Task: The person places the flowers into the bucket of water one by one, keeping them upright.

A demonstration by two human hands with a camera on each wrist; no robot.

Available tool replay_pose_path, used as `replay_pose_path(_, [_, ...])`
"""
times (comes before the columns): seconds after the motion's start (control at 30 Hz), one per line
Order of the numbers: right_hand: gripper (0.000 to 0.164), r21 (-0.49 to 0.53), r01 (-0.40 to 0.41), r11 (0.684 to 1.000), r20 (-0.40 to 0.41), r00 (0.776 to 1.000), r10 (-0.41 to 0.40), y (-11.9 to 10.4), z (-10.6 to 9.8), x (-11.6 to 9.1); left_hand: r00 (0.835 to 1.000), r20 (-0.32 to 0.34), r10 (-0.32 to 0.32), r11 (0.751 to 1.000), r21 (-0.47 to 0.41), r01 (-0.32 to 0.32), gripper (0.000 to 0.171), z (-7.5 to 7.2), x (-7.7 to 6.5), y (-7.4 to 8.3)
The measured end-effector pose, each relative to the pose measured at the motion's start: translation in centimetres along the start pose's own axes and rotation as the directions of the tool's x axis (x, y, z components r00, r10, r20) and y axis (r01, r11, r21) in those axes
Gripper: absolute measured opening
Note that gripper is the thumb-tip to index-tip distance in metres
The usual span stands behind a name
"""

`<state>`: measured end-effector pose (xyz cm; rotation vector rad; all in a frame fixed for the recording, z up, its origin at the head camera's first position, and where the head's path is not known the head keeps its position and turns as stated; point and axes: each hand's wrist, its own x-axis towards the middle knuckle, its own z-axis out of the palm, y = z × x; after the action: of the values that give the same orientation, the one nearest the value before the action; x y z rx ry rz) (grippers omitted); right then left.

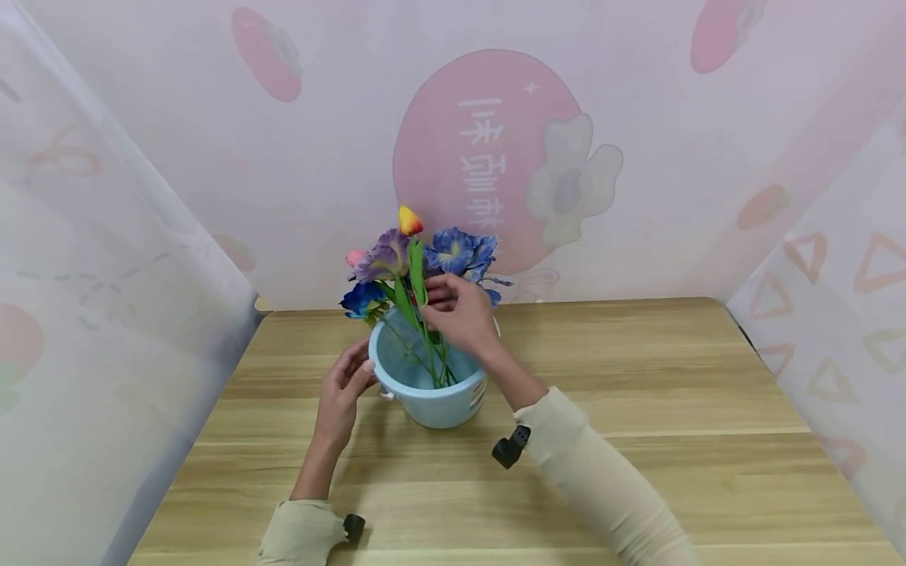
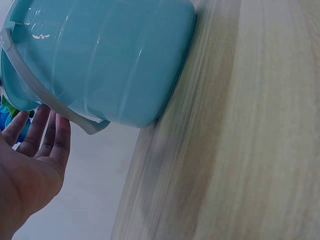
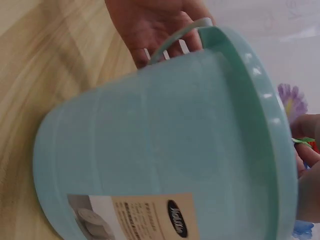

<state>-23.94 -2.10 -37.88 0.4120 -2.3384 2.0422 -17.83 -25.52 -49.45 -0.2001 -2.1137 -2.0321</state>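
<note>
A light blue plastic bucket [image 1: 436, 409] stands on the table with several flowers in it. My left hand [image 1: 343, 393] is at its left side, thumb near the rim and loosely extended fingers [image 2: 35, 131] against the outside by the pale handle [image 2: 55, 104]. Above the opening, my right hand [image 1: 463, 314] pinches among the green leaves and stem [image 1: 418, 271] of a yellow-and-red tulip [image 1: 410, 221]. A bit of red [image 3: 313, 146] shows by those fingers. Around it are a purple flower [image 1: 385, 255], blue irises [image 1: 460, 250], a dark blue bloom [image 1: 362, 299] and a pink one [image 1: 355, 257].
The wood-grain table [image 1: 602, 472] ends at a pale printed backdrop [image 1: 318, 157] behind the bucket, with similar panels at both sides. A paper label [image 3: 132, 217] is stuck to the bucket. Small black devices [image 1: 511, 446] sit at both sleeve cuffs.
</note>
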Motion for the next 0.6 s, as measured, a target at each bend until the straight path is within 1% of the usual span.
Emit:
replay_pose_path(0.13, [0.034, -0.026, -0.011, 1.0, -0.002, 1.0, 0.011, 0.4, 0.5, -0.1, 1.0, -0.001, -0.001, 1.0, -0.005, 0.001, 0.046, 0.0, 0.0, 0.1])
replay_pose_path(0.4, [0.034, -0.128, -0.064, 0.99, 0.015, 0.998, 0.066, 1.2, 0.9, -0.4, 1.0, 0.003, -0.002, 1.0, 0.007, 0.002, 0.046, 0.0, -0.1, 0.1])
replay_pose_path(0.6, [0.035, -0.151, -0.076, 0.986, 0.027, 0.996, 0.081, 1.5, 0.9, -0.4, 1.0, -0.006, -0.01, 1.0, 0.023, 0.011, 0.045, 0.0, -0.1, 0.2])
